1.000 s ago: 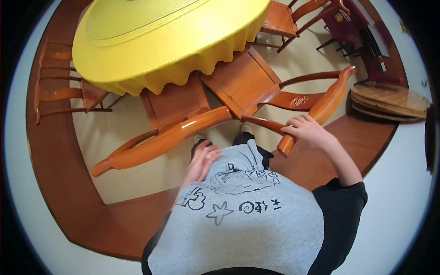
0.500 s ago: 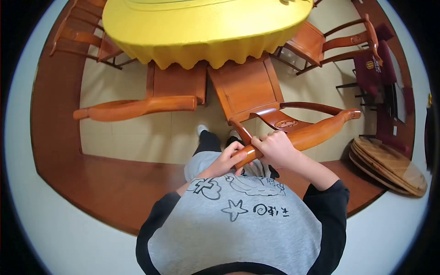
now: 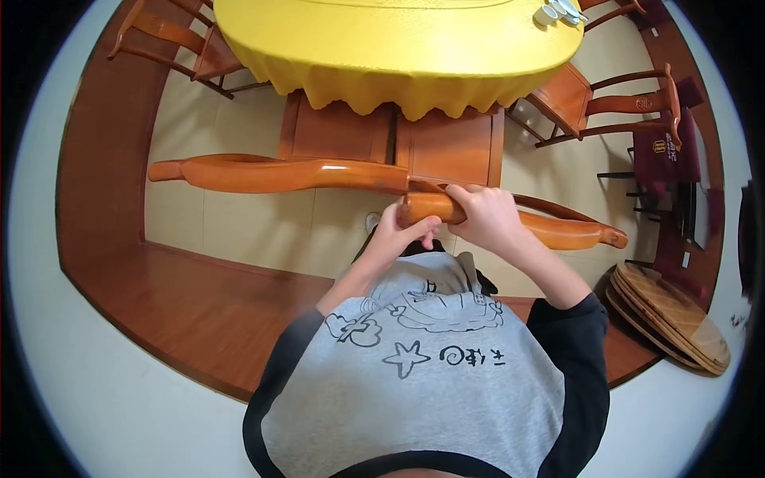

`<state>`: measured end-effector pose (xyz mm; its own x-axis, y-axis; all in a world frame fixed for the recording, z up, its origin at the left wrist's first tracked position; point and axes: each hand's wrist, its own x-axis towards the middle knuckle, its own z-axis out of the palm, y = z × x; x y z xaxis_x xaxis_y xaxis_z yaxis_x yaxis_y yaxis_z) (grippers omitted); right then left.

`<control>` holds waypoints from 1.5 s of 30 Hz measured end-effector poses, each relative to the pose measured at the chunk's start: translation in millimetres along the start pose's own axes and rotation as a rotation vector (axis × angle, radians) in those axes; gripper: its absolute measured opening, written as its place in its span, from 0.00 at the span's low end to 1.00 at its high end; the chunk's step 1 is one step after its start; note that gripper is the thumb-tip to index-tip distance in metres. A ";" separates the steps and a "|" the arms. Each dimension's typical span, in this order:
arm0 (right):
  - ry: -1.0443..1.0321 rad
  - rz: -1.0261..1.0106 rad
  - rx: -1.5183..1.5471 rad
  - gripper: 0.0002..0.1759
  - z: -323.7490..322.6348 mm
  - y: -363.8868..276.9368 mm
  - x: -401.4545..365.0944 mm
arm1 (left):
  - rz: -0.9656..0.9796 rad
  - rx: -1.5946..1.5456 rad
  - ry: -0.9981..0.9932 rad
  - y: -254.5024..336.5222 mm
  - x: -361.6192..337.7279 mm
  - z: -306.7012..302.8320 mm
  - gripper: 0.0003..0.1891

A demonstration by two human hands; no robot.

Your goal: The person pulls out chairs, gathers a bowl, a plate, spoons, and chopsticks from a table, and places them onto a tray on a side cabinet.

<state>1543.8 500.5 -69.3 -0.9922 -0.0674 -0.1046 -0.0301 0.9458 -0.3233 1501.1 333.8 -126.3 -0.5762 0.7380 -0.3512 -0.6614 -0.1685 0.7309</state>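
My right hand [image 3: 489, 217] is closed over the top rail of a reddish-brown wooden chair [image 3: 562, 233], near the rail's left end. At that same end my left hand [image 3: 398, 236] grips with its thumb along the rail and its fingers partly hidden below. The chair's back is towards me, and its seat reaches under the hem of a yellow tablecloth [image 3: 398, 44]. Just left stands a matching wooden chair [image 3: 279, 175], its rail end close to the gripped one and its seat alongside.
A white cup [image 3: 546, 14] and other tableware sit at the table's right edge. More wooden chairs stand at the upper left [image 3: 215, 56] and upper right [image 3: 562, 99]. Round wooden boards [image 3: 673, 315] lean at the right wall, below maroon-covered chairs [image 3: 661, 151].
The held chair has turned from a slant to nearly square with the table, and its rail has moved away from my body, up beside the left chair. Both hands stay on it.
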 end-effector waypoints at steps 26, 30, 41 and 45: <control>-0.042 0.021 0.016 0.18 8.0 -5.9 2.0 | 0.811 -0.422 0.866 127.7 -15.0 -200.9 0.15; -0.009 -0.001 0.008 0.19 -0.5 0.1 4.6 | 0.864 -0.397 0.804 136.0 -8.2 -203.5 0.16; -0.003 -0.026 0.025 0.14 -1.1 -1.0 8.8 | 0.866 -0.333 0.787 125.4 -35.1 -225.4 0.18; -0.034 0.002 0.031 0.13 -0.8 -1.7 7.5 | 0.878 -0.322 0.811 123.8 -31.3 -224.3 0.20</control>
<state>1536.2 498.7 -68.7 -0.9876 -0.0771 -0.1368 -0.0243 0.9358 -0.3517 1329.5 143.4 -156.1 -0.9391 -0.3042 -0.1600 0.0768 -0.6396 0.7649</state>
